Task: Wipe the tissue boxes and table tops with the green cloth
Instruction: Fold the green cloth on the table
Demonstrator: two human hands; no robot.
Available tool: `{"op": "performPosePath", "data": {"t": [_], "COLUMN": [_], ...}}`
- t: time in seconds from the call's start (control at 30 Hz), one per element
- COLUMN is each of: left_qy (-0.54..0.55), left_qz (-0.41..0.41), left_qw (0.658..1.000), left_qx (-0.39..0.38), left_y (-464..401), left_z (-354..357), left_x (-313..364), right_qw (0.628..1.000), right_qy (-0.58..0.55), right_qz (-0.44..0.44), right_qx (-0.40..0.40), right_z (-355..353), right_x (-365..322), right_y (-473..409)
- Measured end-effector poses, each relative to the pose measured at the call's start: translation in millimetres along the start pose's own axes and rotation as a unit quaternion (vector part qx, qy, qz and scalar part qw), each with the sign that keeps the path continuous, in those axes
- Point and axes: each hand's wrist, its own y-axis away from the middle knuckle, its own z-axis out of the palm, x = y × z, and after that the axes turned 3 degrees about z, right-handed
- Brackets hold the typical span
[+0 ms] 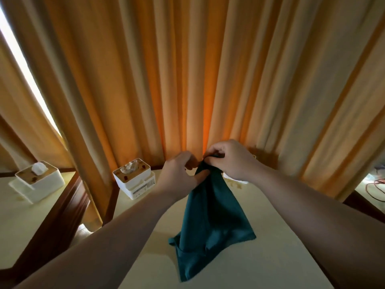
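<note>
Green cloth (210, 217) hangs over the table (270, 257), top corner pinched in my right hand (229, 159) and left hand (181, 174), two tissue boxes (134, 177) (38, 180) with tissues poking out.

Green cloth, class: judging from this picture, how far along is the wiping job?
Done: nothing shows as wiped. In hand: both the left hand and right hand pinch the green cloth by its top, its lower end on the table. Left: both tissue boxes and the table tops.

Two bare forearms, left hand (179, 174), right hand (231, 159), sleeveless.
</note>
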Motion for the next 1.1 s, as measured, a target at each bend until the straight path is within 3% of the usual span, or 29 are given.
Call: {"op": "performPosePath", "data": {"t": [0.17,0.4,0.53,0.73,0.9,1.1], "left_qy": [-0.067,-0.191,-0.150,-0.125,-0.219,-0.210], "left_qz": [-0.020,-0.046,-0.040,-0.075,-0.141,-0.120], "left_qw": [0.997,0.981,0.988,0.989,0.961,0.961], "left_qx": [0.026,-0.003,0.013,0.000,-0.090,-0.136], "left_y": [-8,-17,-20,-18,-20,-34], "left_z": [3,-12,-8,-14,-46,-98], "left_x": [0,-9,-11,-31,-68,-96], "right_qw": [1.000,0.996,0.990,0.991,0.994,0.996], "right_qy": [-0.024,-0.087,-0.140,-0.133,-0.101,0.077], "right_qz": [-0.012,-0.018,-0.017,-0.030,-0.027,-0.020], "right_qx": [0.004,0.024,0.017,0.004,0.029,0.040], "right_z": [-14,-40,-44,-50,-69,-85], "right_x": [2,-4,-11,-12,7,36], "right_y": [-8,-20,-25,-29,-32,-36]}}
